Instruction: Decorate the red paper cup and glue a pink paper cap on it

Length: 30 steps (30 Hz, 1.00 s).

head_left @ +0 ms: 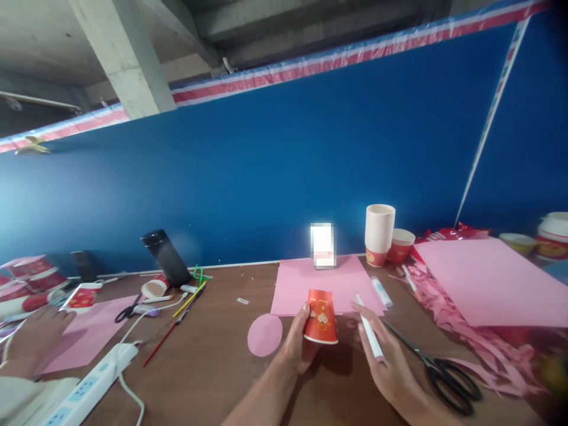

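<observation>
Upside down, its wide rim toward me, a red paper cup [321,316] with gold print is held by my left hand [296,340], whose fingers wrap its left side and underside. My right hand [386,361] grips a white marker pen [371,334], the tip pointing up and away, a little apart from the cup. Behind the cup lies a sheet of pink paper [288,284]. A pink paper circle [265,335] rests left of my left hand. Black-handled scissors [437,367] lie to the right of my right hand.
Stacked paper cups [379,228], a glue stick [381,291] and pink paper scraps [470,337] sit on the right. At left are a power strip [95,378], a black bottle [166,257], paintbrushes [177,319] and another person's hand [39,337]. A blue partition [266,177] stands behind.
</observation>
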Motion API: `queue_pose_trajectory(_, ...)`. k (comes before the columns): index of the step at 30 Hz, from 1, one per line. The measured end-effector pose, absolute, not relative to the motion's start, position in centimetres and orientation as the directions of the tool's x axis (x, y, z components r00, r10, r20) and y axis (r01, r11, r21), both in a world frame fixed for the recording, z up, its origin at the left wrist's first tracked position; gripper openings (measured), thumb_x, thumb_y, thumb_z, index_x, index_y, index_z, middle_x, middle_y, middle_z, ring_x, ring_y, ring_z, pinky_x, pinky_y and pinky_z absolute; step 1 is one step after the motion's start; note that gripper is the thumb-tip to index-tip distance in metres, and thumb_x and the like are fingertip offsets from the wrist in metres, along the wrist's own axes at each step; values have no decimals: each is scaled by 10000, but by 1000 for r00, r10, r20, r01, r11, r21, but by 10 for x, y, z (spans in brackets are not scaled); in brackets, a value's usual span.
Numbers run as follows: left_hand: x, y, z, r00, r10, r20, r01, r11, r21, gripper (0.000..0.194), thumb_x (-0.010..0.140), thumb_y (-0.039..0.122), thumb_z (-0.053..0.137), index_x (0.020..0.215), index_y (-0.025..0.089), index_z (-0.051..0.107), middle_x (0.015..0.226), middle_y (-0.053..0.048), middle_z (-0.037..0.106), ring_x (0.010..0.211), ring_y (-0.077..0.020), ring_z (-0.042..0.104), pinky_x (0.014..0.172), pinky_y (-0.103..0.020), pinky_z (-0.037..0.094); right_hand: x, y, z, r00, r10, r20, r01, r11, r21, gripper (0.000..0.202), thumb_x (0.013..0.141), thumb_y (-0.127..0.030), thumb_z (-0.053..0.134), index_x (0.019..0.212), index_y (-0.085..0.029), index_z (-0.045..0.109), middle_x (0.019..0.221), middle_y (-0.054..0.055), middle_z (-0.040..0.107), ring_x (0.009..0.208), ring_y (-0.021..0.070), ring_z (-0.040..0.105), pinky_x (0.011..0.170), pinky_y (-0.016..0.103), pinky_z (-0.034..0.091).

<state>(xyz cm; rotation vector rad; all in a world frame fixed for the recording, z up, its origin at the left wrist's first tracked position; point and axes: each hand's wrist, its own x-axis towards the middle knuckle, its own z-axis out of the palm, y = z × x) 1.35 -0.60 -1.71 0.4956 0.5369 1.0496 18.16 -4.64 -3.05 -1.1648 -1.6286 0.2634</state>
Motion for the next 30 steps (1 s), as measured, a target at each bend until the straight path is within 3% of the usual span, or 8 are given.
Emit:
queue_pose_trajectory(7,12,-8,-16,384,906,-178,-638,400,659,485,824,500,546,1001,56,624,897,-159,692,808,-232,648,777,-365,481,180,-59,-10,72,708,702,456,602,-655,370,941,-233,426,1308,-215,471,1029,90,664,871,197,659,754,306,560)
queue_pose_trajectory(10,14,-7,-17,372,911,-178,-617,386,686,493,802,520,568,975,63,630,873,-158,690,789,-240,649,749,-366,487,183,-64,-2,52,657,752,467,650,-600,292,931,-276,449,1186,-224,580,1032,98,667,890,225,650,778,351,553)
queue_pose_trajectory(13,16,-5,-18,335,925,-179,-643,364,674,418,789,464,617,978,92,635,895,-132,690,805,-224,649,796,-362,488,184,-68,3,37,664,747,471,647,-599,233,920,-303,461,1051,-227,639,907,93,689,818,238,661,716,356,564)
queue_pose_trajectory(19,17,-3,-23,297,940,-167,-683,332,650,292,789,351,651,974,126,636,906,-79,691,824,-183,643,851,-326,481,176,-74,7,-1,626,780,490,680,-546,116,905,-183,462,976,-199,553,838,66,639,758,190,634,671,302,537)
queue_pose_trajectory(24,17,-4,-23,268,942,-201,-665,332,669,324,752,411,676,910,130,644,877,-81,688,802,-188,645,815,-317,485,173,-74,5,-63,690,721,484,653,-582,68,899,-164,467,895,-192,529,775,33,600,683,152,599,650,270,508)
queue_pose_trajectory(30,17,-4,-25,265,946,-185,-621,314,718,358,712,450,700,866,131,647,790,-65,668,770,-184,637,776,-310,479,174,-71,2,-69,692,719,473,657,-587,55,904,-176,470,899,-213,510,809,26,613,725,156,609,683,274,496)
